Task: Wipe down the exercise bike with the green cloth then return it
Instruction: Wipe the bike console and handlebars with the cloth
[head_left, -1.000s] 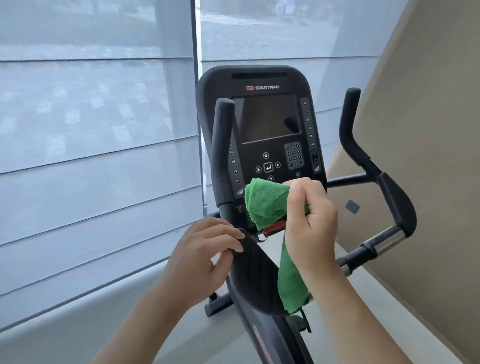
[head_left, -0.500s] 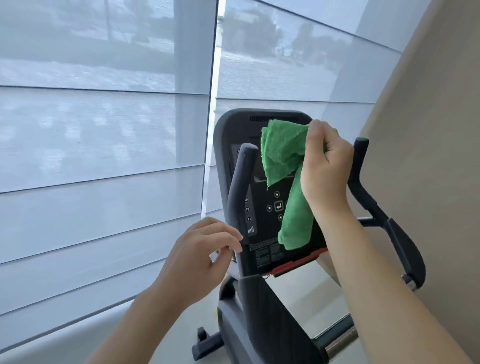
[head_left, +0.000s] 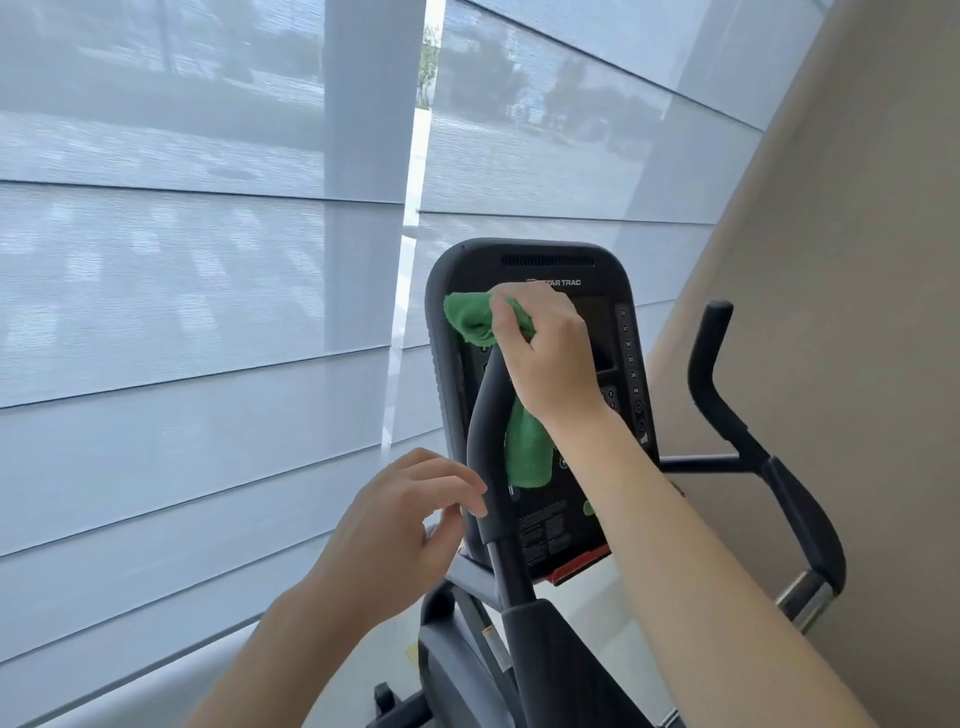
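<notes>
Two hands are working at the bike (head_left: 524, 649), and only the right hand (head_left: 545, 358) is carrying anything: its fingers are curling round the cloth (head_left: 470, 319), bunching it against the upper left of the console (head_left: 540, 265), while a loose tail is hanging down past the wrist. From that hand the unwiped face is lying mostly to the right and below, along the console's tall axis, so a downward or rightward pass is looking like the natural one. The left hand (head_left: 400, 525) is hovering lower, holding nothing, its fingers loosely bent beside the left handlebar (head_left: 485, 467); whether the fingertips are touching the bar is hard to tell. The right hand is plainly the nearer to the screen.
</notes>
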